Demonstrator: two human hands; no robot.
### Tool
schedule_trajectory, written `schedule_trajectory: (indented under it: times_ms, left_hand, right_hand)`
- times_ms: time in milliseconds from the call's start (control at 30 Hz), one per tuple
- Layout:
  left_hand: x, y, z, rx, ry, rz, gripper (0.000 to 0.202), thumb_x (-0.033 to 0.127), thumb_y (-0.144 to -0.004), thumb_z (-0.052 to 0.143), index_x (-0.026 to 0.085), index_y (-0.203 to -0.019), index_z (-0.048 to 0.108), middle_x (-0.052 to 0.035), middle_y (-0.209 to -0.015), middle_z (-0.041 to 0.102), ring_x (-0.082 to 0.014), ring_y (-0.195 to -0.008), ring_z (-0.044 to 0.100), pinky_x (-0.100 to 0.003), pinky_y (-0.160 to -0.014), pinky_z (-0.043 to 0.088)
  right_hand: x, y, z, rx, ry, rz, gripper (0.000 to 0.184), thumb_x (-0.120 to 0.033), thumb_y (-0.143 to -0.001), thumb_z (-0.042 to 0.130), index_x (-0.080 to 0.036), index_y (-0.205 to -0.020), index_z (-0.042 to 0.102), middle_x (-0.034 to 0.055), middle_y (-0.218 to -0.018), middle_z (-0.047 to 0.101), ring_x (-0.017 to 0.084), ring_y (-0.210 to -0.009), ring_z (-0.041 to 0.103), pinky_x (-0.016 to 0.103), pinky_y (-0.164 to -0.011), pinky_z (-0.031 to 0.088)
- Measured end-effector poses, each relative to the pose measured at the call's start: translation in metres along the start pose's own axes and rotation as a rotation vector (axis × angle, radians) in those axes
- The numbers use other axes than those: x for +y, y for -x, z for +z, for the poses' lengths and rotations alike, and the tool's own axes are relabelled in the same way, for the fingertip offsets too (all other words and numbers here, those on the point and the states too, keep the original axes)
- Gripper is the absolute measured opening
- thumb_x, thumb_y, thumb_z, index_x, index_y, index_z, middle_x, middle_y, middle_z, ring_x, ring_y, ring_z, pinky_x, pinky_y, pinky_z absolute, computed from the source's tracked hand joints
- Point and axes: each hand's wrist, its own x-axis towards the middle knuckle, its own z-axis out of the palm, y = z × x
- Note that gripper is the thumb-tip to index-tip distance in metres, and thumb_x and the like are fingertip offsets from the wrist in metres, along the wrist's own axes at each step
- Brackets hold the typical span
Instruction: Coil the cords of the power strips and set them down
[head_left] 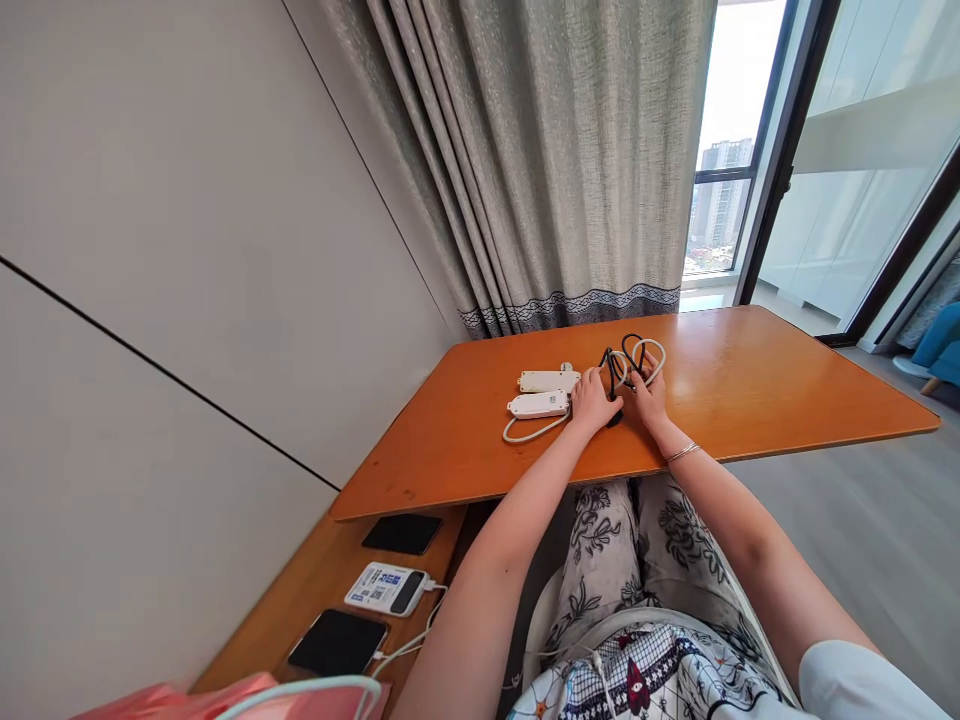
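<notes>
My right fingers (655,376) pinch the looped black and white cords (613,372), just right of frame centre; my left fingers (589,382) lie beside two white power strips (538,404), their grip unclear; a light pinch, I judge, avoids snagging loops or dragging strips across the surface (750,390).

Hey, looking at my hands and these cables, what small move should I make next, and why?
I'd probably use your right hand to ease the white cable clear of the black cable: their loops appear to overlap near its fingers. Your left hand sits close by, so it could perhaps steady the black one.
</notes>
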Motion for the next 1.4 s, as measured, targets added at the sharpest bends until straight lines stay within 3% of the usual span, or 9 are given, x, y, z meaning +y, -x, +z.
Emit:
schedule_trajectory:
  times_ms: [133,267,533,667,767,900,1000,1200,1400]
  left_hand:
    - [-0.012,-0.005,-0.013,-0.092,-0.073,0.026,0.043,0.020,-0.076,0.063,0.017,-0.118,0.055,-0.0156,-0.129,0.058,-0.0295,-0.120,0.057,-0.040,-0.099,0.045]
    - [-0.035,-0.011,-0.027,-0.187,-0.117,0.010,0.012,0.019,-0.082,0.055,0.020,-0.093,0.060,-0.0141,-0.116,0.064,-0.0288,-0.106,0.063,-0.039,-0.087,0.048]
    - [-0.058,-0.009,-0.030,-0.163,-0.002,-0.055,0.008,0.020,-0.082,0.056,0.022,-0.089,0.059,-0.0123,-0.103,0.071,-0.0314,-0.102,0.065,-0.042,-0.089,0.046]
    - [-0.063,-0.010,-0.034,-0.102,0.168,-0.108,0.007,0.020,-0.081,0.057,0.021,-0.086,0.060,-0.0115,-0.100,0.072,-0.0300,-0.102,0.065,-0.041,-0.091,0.046]
    - [-0.066,-0.015,-0.038,-0.058,0.359,-0.147,0.007,0.018,-0.079,0.052,0.020,-0.078,0.058,-0.0078,-0.087,0.071,-0.0250,-0.091,0.068,-0.037,-0.087,0.049]
    - [-0.064,-0.017,-0.045,0.008,0.627,-0.201,0.012,0.013,-0.076,0.041,0.020,-0.070,0.050,-0.0012,-0.068,0.062,-0.0151,-0.062,0.061,-0.027,-0.067,0.050]
    - [-0.057,-0.013,-0.053,0.057,0.783,-0.195,0.011,0.012,-0.072,0.041,0.020,-0.069,0.049,0.0021,-0.062,0.054,-0.0109,-0.053,0.051,-0.022,-0.056,0.044]
    - [-0.034,-0.008,-0.079,0.167,1.162,-0.154,0.008,0.021,-0.075,0.052,0.019,-0.067,0.050,0.0058,-0.054,0.044,-0.0075,-0.046,0.040,-0.018,-0.047,0.033]
    - [-0.018,-0.011,-0.112,0.367,1.465,-0.117,0.022,0.025,-0.082,0.059,0.019,-0.063,0.048,0.0064,-0.050,0.043,-0.0052,-0.042,0.037,-0.016,-0.047,0.033]
  right_hand:
    - [-0.016,-0.006,-0.010,-0.030,0.045,-0.056,0.059,-0.045,-0.088,0.059,-0.021,-0.139,0.043,0.0088,-0.107,0.069,0.022,-0.103,0.069,0.040,-0.093,0.056]
    - [-0.034,-0.027,-0.038,-0.128,0.263,-0.107,0.057,-0.043,-0.086,0.060,-0.018,-0.136,0.046,0.0132,-0.113,0.071,0.025,-0.106,0.068,0.043,-0.095,0.054]
    - [-0.063,-0.081,-0.104,-0.219,0.906,-0.145,0.029,-0.036,-0.088,0.058,-0.017,-0.110,0.064,0.0126,-0.107,0.073,0.026,-0.092,0.067,0.039,-0.083,0.052]
    - [-0.072,-0.084,-0.130,-0.306,1.241,-0.189,0.023,-0.034,-0.090,0.059,-0.017,-0.102,0.069,0.0131,-0.102,0.072,0.027,-0.095,0.065,0.035,-0.078,0.048]
    - [-0.074,-0.077,-0.142,-0.419,1.366,-0.202,0.023,-0.038,-0.090,0.062,-0.018,-0.099,0.070,0.0124,-0.099,0.072,0.027,-0.096,0.064,0.032,-0.073,0.045]
    - [-0.069,-0.066,-0.144,-0.401,1.338,0.034,0.027,-0.045,-0.085,0.067,-0.020,-0.096,0.072,0.0100,-0.094,0.073,0.025,-0.085,0.065,0.030,-0.067,0.041]
    - [-0.061,-0.063,-0.139,-0.397,1.232,0.197,0.027,-0.046,-0.083,0.067,-0.021,-0.089,0.073,0.0065,-0.083,0.073,0.021,-0.075,0.064,0.028,-0.063,0.041]
    - [-0.057,-0.064,-0.137,-0.473,1.093,0.289,0.031,-0.040,-0.080,0.066,-0.015,-0.097,0.074,0.0050,-0.080,0.073,0.016,-0.068,0.062,0.025,-0.062,0.045]
    - [-0.069,-0.059,-0.141,-0.662,1.008,0.367,0.010,-0.019,-0.069,0.072,-0.018,-0.078,0.077,0.0028,-0.071,0.072,0.016,-0.065,0.064,0.025,-0.066,0.050]
